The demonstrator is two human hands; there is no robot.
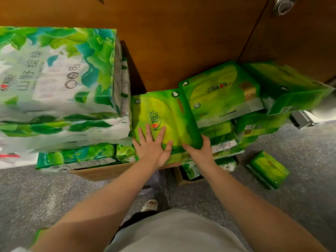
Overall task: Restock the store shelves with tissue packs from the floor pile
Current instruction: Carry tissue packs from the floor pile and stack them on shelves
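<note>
A bright green tissue pack (163, 110) lies flat on top of the floor pile, in the middle of the view. My left hand (153, 144) rests on its near face with the fingers spread flat. My right hand (199, 150) grips the pack's near right corner, thumb on one side and fingers on the other. More green packs (220, 93) lean against each other to the right, one of them (289, 88) tilted against the wooden wall. A single small pack (268, 169) lies alone on the floor at the right.
A tall stack of white-and-green packs (58, 73) stands at the left. Cardboard boxes (101, 170) sit under the pile. A brown wooden panel (181, 42) runs behind everything. The floor (45, 197) is grey speckled stone; my foot (150, 205) shows below.
</note>
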